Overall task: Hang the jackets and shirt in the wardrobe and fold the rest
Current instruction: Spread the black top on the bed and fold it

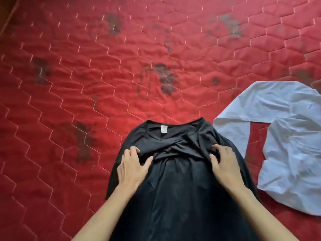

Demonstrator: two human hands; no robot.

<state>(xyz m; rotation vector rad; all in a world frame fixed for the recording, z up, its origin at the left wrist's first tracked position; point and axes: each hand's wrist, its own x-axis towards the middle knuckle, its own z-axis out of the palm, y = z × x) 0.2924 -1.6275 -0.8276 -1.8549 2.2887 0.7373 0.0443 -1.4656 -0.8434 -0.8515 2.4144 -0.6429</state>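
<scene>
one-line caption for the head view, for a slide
Left hand and right hand grip bunched fabric of a black t-shirt on a red quilted mattress, white shirt lying alongside.

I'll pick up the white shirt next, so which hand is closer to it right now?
Right. The right hand grips the black top on the side next to the white shirt; the left hand grips the top's opposite side, farther from the shirt.
</scene>
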